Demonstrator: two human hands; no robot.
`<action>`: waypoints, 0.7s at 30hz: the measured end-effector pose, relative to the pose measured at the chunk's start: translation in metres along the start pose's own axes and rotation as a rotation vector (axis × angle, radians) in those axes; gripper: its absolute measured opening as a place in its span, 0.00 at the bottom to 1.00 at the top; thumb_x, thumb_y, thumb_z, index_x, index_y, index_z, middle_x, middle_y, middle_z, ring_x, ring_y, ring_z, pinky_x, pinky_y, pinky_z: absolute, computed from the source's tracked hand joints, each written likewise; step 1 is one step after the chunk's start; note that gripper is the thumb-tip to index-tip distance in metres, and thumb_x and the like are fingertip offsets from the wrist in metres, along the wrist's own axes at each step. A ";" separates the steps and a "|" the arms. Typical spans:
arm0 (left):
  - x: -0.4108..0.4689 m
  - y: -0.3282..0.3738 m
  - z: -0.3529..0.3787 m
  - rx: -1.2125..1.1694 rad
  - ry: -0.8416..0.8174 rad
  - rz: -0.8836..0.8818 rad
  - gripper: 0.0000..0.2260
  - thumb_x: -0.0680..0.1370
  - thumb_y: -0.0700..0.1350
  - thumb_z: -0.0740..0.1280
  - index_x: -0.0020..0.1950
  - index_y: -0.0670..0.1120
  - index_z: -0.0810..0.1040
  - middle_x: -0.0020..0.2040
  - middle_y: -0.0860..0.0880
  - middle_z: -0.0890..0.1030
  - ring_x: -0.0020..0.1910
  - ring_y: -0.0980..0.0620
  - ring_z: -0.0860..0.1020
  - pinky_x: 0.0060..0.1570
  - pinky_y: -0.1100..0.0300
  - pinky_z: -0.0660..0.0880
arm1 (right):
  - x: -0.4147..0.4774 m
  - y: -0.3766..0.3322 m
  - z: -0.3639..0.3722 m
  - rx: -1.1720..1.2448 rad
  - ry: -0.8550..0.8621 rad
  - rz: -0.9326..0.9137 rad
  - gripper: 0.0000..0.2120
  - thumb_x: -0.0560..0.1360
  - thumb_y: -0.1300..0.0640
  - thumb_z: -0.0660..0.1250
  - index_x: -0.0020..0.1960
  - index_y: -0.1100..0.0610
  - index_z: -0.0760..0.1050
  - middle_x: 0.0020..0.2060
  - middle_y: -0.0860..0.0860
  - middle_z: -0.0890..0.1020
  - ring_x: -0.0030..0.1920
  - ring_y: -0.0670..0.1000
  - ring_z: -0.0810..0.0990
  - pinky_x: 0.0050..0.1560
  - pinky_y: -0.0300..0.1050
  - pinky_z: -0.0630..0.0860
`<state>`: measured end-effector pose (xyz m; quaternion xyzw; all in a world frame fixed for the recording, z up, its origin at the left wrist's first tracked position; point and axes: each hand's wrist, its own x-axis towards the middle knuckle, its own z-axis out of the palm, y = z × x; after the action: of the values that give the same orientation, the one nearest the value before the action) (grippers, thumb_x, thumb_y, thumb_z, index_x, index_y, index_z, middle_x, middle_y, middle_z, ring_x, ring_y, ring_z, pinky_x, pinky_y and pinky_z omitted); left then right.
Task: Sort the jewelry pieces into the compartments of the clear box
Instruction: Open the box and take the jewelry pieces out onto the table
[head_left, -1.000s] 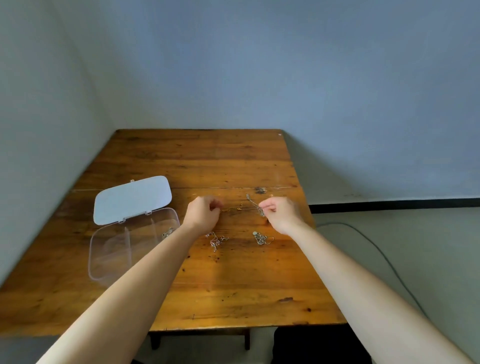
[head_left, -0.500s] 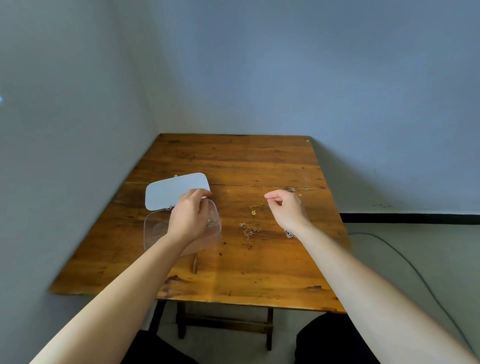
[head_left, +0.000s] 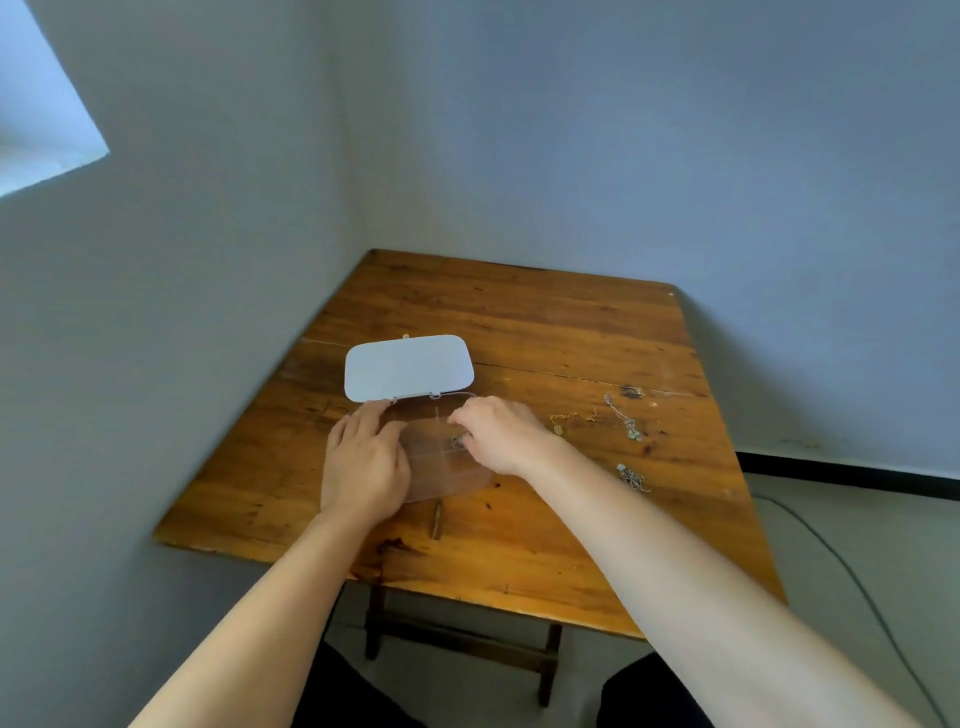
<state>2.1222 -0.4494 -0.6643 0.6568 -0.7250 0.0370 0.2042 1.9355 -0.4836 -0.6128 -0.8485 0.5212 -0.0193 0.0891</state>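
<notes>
The clear box (head_left: 448, 470) lies open on the wooden table (head_left: 524, 540), its pale lid (head_left: 408, 366) folded back behind it. My left hand (head_left: 363, 462) rests flat on the box's left part, fingers extended, holding nothing. My right hand (head_left: 501, 434) hovers over the box's right side, fingers curled around a small silver jewelry piece (head_left: 459, 439) above a compartment. On the table to the right lie a gold chain (head_left: 571, 418), a silver chain (head_left: 621, 415) and a silver pendant piece (head_left: 631, 477).
The table stands in a corner, with walls close on its left and far sides. Its near edge (head_left: 467, 592) and right edge drop to the floor, where a cable (head_left: 852, 571) runs. A dark knot (head_left: 630, 392) marks the wood.
My right hand has moved left from the loose jewelry to over the box. My left hand has shifted to lie flat on the box's left side. The view has swung.
</notes>
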 end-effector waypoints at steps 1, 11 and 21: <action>0.000 -0.001 0.000 0.002 0.001 0.000 0.12 0.78 0.43 0.63 0.58 0.45 0.82 0.69 0.43 0.74 0.69 0.43 0.69 0.70 0.45 0.61 | 0.004 -0.003 0.001 -0.079 -0.038 -0.010 0.14 0.80 0.60 0.64 0.65 0.55 0.77 0.61 0.55 0.79 0.59 0.58 0.79 0.45 0.51 0.75; 0.000 0.002 -0.002 0.016 -0.018 -0.016 0.14 0.77 0.43 0.62 0.58 0.45 0.82 0.70 0.43 0.73 0.71 0.43 0.68 0.71 0.46 0.60 | 0.008 -0.017 0.007 -0.243 -0.044 -0.035 0.13 0.73 0.69 0.70 0.57 0.61 0.79 0.52 0.58 0.81 0.51 0.58 0.82 0.48 0.51 0.79; -0.001 0.004 -0.003 0.021 -0.025 -0.018 0.13 0.77 0.43 0.62 0.58 0.45 0.82 0.71 0.43 0.72 0.71 0.43 0.66 0.72 0.46 0.60 | 0.008 -0.006 0.021 -0.048 0.075 -0.012 0.11 0.77 0.65 0.69 0.58 0.57 0.81 0.52 0.56 0.81 0.51 0.57 0.81 0.42 0.46 0.73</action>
<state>2.1196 -0.4470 -0.6611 0.6659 -0.7211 0.0345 0.1883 1.9469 -0.4859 -0.6331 -0.8521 0.5196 -0.0389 0.0490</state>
